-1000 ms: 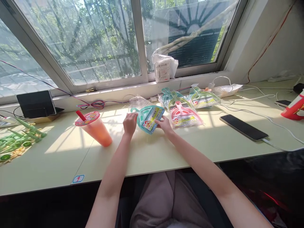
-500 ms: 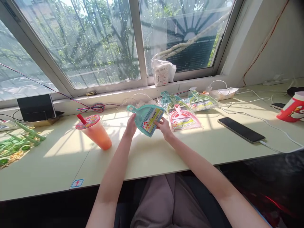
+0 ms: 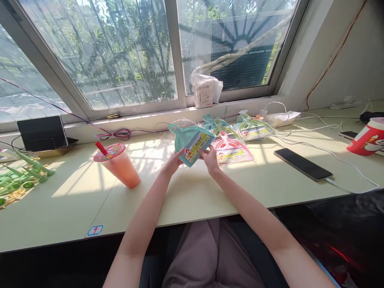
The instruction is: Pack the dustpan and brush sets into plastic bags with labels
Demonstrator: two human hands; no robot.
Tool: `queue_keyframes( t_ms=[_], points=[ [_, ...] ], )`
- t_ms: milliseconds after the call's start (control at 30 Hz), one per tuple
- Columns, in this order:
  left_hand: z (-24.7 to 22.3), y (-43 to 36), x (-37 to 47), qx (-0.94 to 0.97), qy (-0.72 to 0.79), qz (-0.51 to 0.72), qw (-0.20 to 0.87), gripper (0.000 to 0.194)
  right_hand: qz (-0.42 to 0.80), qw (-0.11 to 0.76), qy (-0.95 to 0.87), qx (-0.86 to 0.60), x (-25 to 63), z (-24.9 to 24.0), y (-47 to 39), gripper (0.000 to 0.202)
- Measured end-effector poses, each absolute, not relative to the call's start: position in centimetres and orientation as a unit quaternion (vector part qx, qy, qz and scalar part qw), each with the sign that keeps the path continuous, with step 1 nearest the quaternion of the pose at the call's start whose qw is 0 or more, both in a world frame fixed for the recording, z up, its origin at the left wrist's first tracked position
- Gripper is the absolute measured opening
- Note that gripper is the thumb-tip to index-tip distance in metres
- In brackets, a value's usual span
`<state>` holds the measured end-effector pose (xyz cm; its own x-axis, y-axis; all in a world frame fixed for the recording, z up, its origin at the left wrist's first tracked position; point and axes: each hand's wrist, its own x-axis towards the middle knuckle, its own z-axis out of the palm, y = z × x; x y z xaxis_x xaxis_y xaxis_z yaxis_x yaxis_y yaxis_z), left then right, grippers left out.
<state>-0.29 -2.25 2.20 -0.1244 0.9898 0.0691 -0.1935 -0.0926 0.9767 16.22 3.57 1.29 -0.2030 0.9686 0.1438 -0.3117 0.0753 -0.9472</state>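
Between my two hands, tilted above the table, is a teal mini dustpan [image 3: 183, 137] with a small brush and a printed yellow label. My left hand [image 3: 173, 163] grips its lower left edge, thumb on the front. With thumb and fingers, my right hand [image 3: 209, 158] pinches the lower right edge. Just beyond my right hand lies a pink dustpan set [image 3: 230, 149] in clear wrap. Behind it are a green dustpan set [image 3: 223, 127], a teal set [image 3: 209, 121] partly covered, and another light green set [image 3: 255, 129].
A cup of orange drink [image 3: 123, 170] with a red straw stands left of my hands. A phone [image 3: 303, 164] on a white cable and a red cup [image 3: 367, 138] are to the right. Green plants [image 3: 27, 172] and a black tablet [image 3: 42, 134] sit at the left.
The teal dustpan has moved slightly up and right and turned a little. My left hand has shifted from its upper left side down to the lower left edge.
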Motion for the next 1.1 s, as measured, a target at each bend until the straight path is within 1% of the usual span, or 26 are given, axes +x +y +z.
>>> queue_keyframes(
  t_ms=[167,300,367,400,433,500,533,600,633,700,767,900,1000,1100],
  points=[
    [1.8,-2.3,0.8,0.438,0.455,0.574,0.521,0.075,0.564,0.556,-0.506,-0.342,16.3,1.1,3.7,0.035],
    [1.7,-2.1,1.2,0.442,0.458,0.594,0.493,0.085,0.556,0.573,-0.498,-0.339,16.1,1.0,3.3,0.038],
    [1.8,-2.0,1.3,0.428,0.473,0.620,0.458,0.093,0.554,0.580,-0.493,-0.337,16.1,0.9,3.2,0.039],
    [1.9,-2.0,1.3,0.414,0.494,0.638,0.421,0.097,0.554,0.583,-0.490,-0.337,16.1,0.9,3.3,0.039],
    [2.0,-2.1,1.3,0.399,0.525,0.659,0.361,0.100,0.554,0.585,-0.486,-0.338,16.2,0.9,3.4,0.039],
    [2.4,-2.5,1.1,0.383,0.598,0.681,0.179,0.104,0.556,0.588,-0.479,-0.339,16.4,1.0,3.7,0.038],
    [2.8,-2.7,1.0,0.392,0.627,0.669,0.077,0.103,0.558,0.588,-0.478,-0.338,16.5,1.0,3.8,0.038],
    [3.4,-3.2,0.6,0.435,0.654,0.613,-0.082,0.093,0.563,0.583,-0.481,-0.332,16.6,1.0,4.0,0.038],
    [3.6,-3.4,0.4,0.462,0.659,0.580,-0.129,0.085,0.566,0.579,-0.487,-0.329,16.6,1.0,4.0,0.038],
    [3.8,-3.4,0.0,0.514,0.659,0.520,-0.176,0.070,0.569,0.565,-0.503,-0.322,16.4,1.0,3.9,0.039],
    [3.5,-3.1,-0.2,0.567,0.649,0.468,-0.194,0.061,0.576,0.548,-0.520,-0.313,16.2,0.9,3.7,0.039],
    [2.3,-2.2,-0.3,0.665,0.604,0.400,-0.182,0.053,0.582,0.520,-0.550,-0.296,15.8,0.5,3.5,0.037],
    [1.8,-1.9,-0.3,0.698,0.571,0.394,-0.178,0.049,0.574,0.518,-0.558,-0.301,15.6,0.1,3.7,0.036],
    [2.0,-2.0,-0.4,0.696,0.555,0.415,-0.190,0.043,0.573,0.520,-0.558,-0.301,15.5,-0.1,3.9,0.036]
  ],
)
